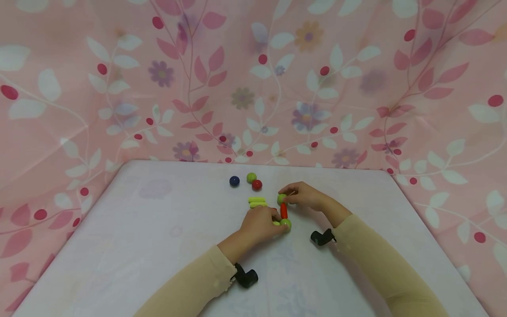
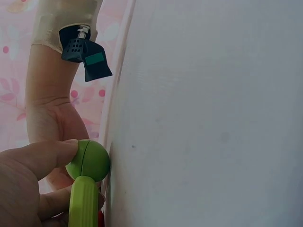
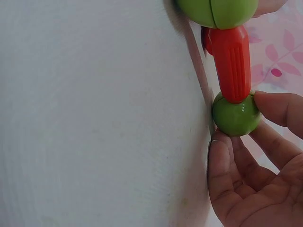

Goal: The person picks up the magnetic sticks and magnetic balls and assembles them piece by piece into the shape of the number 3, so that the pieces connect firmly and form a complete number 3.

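A red rod point(image 1: 284, 211) joins two green balls in a line on the white table. My left hand point(image 1: 259, 224) pinches the nearer green ball point(image 1: 286, 225) between thumb and fingers. From that ball a yellow-green ribbed rod point(image 2: 84, 203) runs off, seen in the left wrist view. My right hand point(image 1: 305, 195) grips the farther green ball point(image 3: 236, 116), with the red rod's end against it. A second red piece point(image 3: 207, 40) shows partly behind the red rod; my left hand hides most of it from the head camera.
Loose yellow-green rods point(image 1: 256, 200) lie just beyond my left hand. Farther back sit a dark blue ball point(image 1: 234, 181), another green ball point(image 1: 251, 177) and a red ball point(image 1: 257, 185). Pink floral cloth point(image 1: 245, 97) hangs behind the white table point(image 1: 158, 246).
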Demonstrator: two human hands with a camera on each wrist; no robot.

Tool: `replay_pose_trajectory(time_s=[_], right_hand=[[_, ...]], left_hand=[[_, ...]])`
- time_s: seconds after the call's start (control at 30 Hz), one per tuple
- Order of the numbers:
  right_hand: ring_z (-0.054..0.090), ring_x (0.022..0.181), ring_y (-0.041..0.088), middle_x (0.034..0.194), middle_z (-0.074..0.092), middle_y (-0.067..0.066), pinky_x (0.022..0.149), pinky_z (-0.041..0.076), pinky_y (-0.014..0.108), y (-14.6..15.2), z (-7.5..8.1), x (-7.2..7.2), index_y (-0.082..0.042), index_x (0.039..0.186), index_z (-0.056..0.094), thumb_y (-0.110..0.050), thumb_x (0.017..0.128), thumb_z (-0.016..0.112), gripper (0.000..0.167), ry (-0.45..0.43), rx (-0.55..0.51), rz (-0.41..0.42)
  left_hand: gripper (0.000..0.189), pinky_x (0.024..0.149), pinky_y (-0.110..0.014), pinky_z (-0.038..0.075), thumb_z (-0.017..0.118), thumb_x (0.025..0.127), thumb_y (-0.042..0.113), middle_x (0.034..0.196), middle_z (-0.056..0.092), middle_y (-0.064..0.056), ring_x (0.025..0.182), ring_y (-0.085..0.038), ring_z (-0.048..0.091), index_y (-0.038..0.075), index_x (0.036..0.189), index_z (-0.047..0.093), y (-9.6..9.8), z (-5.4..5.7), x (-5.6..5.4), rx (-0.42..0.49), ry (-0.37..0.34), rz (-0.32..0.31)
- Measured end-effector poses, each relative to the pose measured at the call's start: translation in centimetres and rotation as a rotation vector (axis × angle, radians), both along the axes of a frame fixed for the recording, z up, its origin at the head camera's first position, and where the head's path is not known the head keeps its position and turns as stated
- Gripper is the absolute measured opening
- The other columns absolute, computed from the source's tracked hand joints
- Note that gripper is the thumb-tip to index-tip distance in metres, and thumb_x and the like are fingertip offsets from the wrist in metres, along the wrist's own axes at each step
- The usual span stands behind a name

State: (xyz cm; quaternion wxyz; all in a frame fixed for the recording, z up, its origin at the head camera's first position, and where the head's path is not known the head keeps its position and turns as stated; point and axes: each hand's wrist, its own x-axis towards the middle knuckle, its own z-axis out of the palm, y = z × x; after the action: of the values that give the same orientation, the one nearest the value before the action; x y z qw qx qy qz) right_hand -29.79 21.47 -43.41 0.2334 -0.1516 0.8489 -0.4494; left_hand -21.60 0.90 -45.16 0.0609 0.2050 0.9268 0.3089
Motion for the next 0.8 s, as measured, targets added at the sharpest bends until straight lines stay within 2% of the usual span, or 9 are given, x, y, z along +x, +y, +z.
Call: replay_pose_trajectory(time_s=[0.23, 0.37, 0.8], right_hand=[[0.056, 0.1, 0.023, 0.116, 0.063, 0.011, 0.092, 0.049, 0.041, 0.12, -0.08, 0.12, -0.004, 0.131, 0.064, -0.016, 0.095, 0.066, 0.037, -0.007, -0.008, -0.002], [0.055, 0.1, 0.023, 0.116, 0.063, 0.01, 0.09, 0.049, 0.04, 0.07, 0.06, 0.3, -0.004, 0.131, 0.064, -0.017, 0.096, 0.066, 0.037, -0.005, -0.007, -0.003], [0.056, 0.101, 0.023, 0.117, 0.064, 0.01, 0.09, 0.048, 0.039, -0.17, 0.28, 0.81, -0.005, 0.131, 0.064, -0.016, 0.097, 0.066, 0.036, 0.004, -0.004, -0.021]], left_hand=[[0.028, 0.076, -0.028, 0.049, 0.078, 0.084, 0.047, 0.075, 0.065, 0.017, 0.078, -0.005, 0.058, 0.021, 0.093, 0.077, -0.09, -0.03, -0.12, 0.0, -0.045, 0.008], [0.028, 0.074, -0.027, 0.048, 0.077, 0.084, 0.049, 0.076, 0.064, 0.018, 0.078, -0.005, 0.057, 0.022, 0.092, 0.076, -0.15, -0.09, -0.18, 0.003, -0.068, 0.005], [0.028, 0.072, -0.028, 0.048, 0.077, 0.084, 0.05, 0.077, 0.064, 0.017, 0.077, -0.005, 0.057, 0.023, 0.092, 0.075, -0.33, 0.07, -0.15, 0.007, -0.082, -0.017]])
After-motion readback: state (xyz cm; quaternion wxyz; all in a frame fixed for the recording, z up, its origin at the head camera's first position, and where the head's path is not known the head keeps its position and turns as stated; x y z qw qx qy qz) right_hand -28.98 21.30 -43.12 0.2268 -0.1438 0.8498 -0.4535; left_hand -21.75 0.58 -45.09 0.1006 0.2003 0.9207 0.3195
